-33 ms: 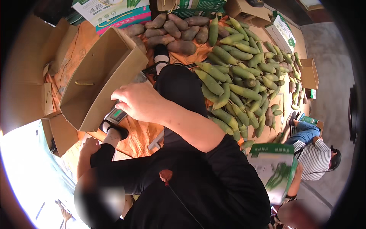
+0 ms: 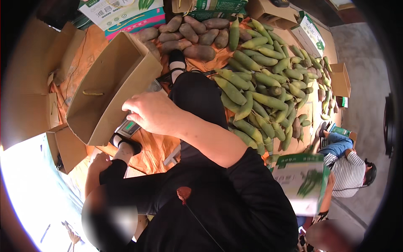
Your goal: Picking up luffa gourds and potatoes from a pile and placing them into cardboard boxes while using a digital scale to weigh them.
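Note:
A large open brown carton (image 2: pixel 110 101) with a rope handle (image 2: pixel 92 93) inside stands tilted in front of me. My right hand (image 2: pixel 147 112) hovers beside its near wall, above a scale (image 2: pixel 129 126) with a lit green display. Thumb and index finger show apart, with nothing visible between them; whether they touch the carton I cannot tell. My left hand (image 2: pixel 100 161) rests by my left shin, seemingly holding nothing. Right of my right knee lies a big heap of green radishes (image 2: pixel 268 98). Behind my foot sit several brownish-purple roots (image 2: pixel 201 38).
An orange sheet (image 2: pixel 153 145) covers the floor. White-green (image 2: pixel 119 12) and plain brown cartons (image 2: pixel 67 147) stand around. At the lower right a person's hand (image 2: pixel 329 185) holds a white-green carton (image 2: pixel 300 182). Another person in a striped top (image 2: pixel 348 174) sits further right.
The white-green carton in the other person's hand has shifted slightly and turned at the lower right. My own hands look unmoved.

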A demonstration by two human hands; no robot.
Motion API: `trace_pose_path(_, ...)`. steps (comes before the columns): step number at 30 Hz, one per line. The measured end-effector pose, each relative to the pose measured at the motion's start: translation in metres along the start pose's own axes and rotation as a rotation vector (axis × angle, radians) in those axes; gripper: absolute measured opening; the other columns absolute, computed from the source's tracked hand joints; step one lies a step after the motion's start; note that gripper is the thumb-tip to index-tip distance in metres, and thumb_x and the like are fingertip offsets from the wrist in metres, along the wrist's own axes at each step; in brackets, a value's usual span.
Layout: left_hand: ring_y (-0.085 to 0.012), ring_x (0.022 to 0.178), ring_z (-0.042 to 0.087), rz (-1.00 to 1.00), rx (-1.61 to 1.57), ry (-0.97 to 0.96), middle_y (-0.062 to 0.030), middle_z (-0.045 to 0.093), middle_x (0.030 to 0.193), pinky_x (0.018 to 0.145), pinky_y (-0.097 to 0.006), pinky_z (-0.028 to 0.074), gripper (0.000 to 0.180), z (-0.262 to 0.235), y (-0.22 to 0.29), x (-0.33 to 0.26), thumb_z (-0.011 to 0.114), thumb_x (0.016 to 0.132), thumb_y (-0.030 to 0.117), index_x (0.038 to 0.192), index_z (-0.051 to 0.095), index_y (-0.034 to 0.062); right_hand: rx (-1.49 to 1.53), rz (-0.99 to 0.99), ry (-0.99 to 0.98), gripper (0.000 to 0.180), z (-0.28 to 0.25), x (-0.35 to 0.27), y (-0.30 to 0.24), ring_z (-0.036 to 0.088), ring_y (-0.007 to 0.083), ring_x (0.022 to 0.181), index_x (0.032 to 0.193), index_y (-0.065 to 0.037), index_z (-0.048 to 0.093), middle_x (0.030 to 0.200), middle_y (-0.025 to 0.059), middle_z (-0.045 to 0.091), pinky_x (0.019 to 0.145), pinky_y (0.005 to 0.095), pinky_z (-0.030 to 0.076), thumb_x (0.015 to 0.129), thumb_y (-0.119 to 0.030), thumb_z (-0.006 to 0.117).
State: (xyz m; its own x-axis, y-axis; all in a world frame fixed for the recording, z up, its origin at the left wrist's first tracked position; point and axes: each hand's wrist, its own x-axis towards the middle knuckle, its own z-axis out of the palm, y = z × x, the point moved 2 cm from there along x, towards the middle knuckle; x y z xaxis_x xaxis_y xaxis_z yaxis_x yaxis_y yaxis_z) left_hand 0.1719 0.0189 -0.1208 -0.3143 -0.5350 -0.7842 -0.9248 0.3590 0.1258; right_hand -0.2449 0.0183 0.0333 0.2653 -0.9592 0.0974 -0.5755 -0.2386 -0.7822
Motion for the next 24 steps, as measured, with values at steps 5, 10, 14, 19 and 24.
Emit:
trace_pose_path(5, -0.0317, 0.084, 0.061, -0.036, -0.333, -0.155, -0.0151, 0.063, 0.081, 0.079, -0.039, 0.049, 0.026, -0.014, -0.022, -0.017, 0.061, 0.075, 0.027, 0.082, 0.065, 0.0024, 0.033, 0.002, 0.012, 0.019, 0.002, 0.001, -0.005, 0.063, 0.0278, 0.083, 0.097, -0.008, 0.061, 0.089, 0.0072, 0.064, 0.070, 0.0401, 0.050, 0.084, -0.021, 0.061)
trace_pose_path(10, -0.0333, 0.086, 0.062, -0.135, -0.230, -0.116, -0.0194, 0.065, 0.086, 0.079, -0.040, 0.048, 0.027, -0.031, -0.007, -0.034, 0.059, 0.076, 0.027, 0.085, 0.064, 0.0017, -0.008, 0.022, -0.054, 0.018, 0.002, 0.003, -0.006, 0.063, 0.0280, 0.085, 0.098, -0.008, 0.062, 0.091, 0.0083, 0.064, 0.071, 0.0407, 0.051, 0.084, -0.020, 0.060)
trace_pose_path(14, -0.0352, 0.092, 0.061, -0.077, -0.217, -0.131, -0.0209, 0.064, 0.095, 0.084, -0.041, 0.047, 0.031, -0.022, -0.006, -0.033, 0.057, 0.079, 0.029, 0.094, 0.063, 0.0018, 0.011, 0.031, -0.084, 0.018, 0.004, 0.006, -0.012, 0.063, 0.0286, 0.086, 0.097, -0.009, 0.062, 0.091, 0.0088, 0.064, 0.072, 0.0411, 0.050, 0.084, -0.021, 0.060)
trace_pose_path(19, -0.0370, 0.095, 0.060, -0.188, -0.075, -0.146, -0.0205, 0.064, 0.096, 0.084, -0.042, 0.046, 0.033, -0.030, 0.000, -0.028, 0.054, 0.080, 0.031, 0.095, 0.061, 0.0032, 0.031, 0.080, -0.145, 0.020, 0.006, 0.010, -0.011, 0.063, 0.0299, 0.087, 0.097, -0.008, 0.063, 0.090, 0.0106, 0.064, 0.075, 0.0419, 0.049, 0.084, -0.022, 0.061)
trace_pose_path(24, -0.0364, 0.098, 0.059, -0.130, 0.080, -0.163, -0.0205, 0.064, 0.097, 0.088, -0.044, 0.043, 0.032, -0.025, -0.004, -0.023, 0.051, 0.082, 0.030, 0.096, 0.060, 0.0032, 0.039, 0.088, -0.121, 0.019, 0.005, 0.007, -0.012, 0.063, 0.0307, 0.087, 0.097, -0.009, 0.063, 0.090, 0.0106, 0.065, 0.075, 0.0431, 0.049, 0.083, -0.022, 0.062)
